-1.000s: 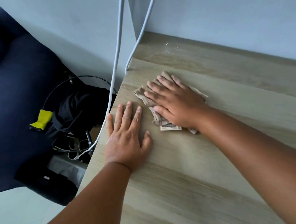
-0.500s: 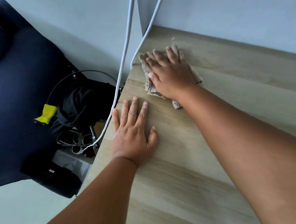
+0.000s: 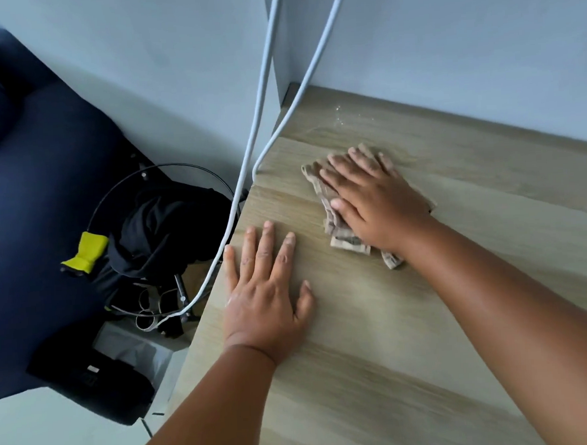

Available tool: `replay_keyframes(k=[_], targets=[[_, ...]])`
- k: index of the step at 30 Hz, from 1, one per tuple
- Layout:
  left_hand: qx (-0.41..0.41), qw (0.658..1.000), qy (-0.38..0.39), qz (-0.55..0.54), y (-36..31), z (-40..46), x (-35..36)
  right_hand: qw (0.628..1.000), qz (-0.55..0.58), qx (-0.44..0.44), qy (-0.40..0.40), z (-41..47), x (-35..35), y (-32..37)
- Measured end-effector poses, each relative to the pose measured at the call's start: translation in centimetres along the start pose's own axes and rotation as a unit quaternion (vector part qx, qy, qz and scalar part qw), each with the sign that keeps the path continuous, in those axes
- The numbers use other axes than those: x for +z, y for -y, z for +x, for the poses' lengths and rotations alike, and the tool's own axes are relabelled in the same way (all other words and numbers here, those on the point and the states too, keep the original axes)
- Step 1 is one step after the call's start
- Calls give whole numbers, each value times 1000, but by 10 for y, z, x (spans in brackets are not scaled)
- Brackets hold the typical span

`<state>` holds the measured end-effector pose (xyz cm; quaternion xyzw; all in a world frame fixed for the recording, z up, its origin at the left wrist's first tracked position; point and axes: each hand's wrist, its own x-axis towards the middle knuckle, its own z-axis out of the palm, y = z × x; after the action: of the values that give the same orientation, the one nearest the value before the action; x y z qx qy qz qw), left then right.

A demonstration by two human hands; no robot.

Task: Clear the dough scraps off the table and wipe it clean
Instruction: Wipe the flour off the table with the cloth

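Observation:
A folded beige cloth (image 3: 328,203) lies on the light wooden table (image 3: 410,335), near its far left corner. My right hand (image 3: 376,197) presses flat on the cloth, fingers spread and pointing toward the wall. My left hand (image 3: 265,292) rests palm down on the bare wood close to the table's left edge, holding nothing. A few small white dough specks (image 3: 342,116) dot the table by the back wall, beyond the cloth.
Two white cables (image 3: 261,98) hang down past the table's far left corner. Left of the table, on the floor, sit a wire basket with dark clothes (image 3: 163,236), a yellow item (image 3: 86,252) and a dark blue seat (image 3: 29,202).
My right hand pushed the cloth out to the far corner, then drew it back toward me a little. My left hand has stayed flat in place.

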<state>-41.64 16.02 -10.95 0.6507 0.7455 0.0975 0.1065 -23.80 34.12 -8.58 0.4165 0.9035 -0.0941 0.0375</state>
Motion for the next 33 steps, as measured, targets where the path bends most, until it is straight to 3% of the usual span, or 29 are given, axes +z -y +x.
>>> replay_keyframes(k=[4,11,13,17,20,23,27,33], targets=[[-4,1000,3,0,1,2,-1,1000,4,19,-4,55,-4,30],[-7,1000,11,7,3,0,-3,991,-26,-128,9,45,5,48],[-6,1000,10,6,3,-1,-4,991,-28,-132,11,22,8,36],[-3,1000,4,-2,1,0,-5,999,-5,29,-41,-29,14,-4],[1,1000,3,-3,1,1,-6,966,2,246,-86,-37,9,-30],[-1,1000,5,1,3,2,-7,935,11,345,-83,-3,0,-30],[2,1000,2,0,2,2,-7,935,37,346,-65,62,-11,-14],[-2,1000,5,1,3,3,-8,970,35,233,-58,104,-8,12]])
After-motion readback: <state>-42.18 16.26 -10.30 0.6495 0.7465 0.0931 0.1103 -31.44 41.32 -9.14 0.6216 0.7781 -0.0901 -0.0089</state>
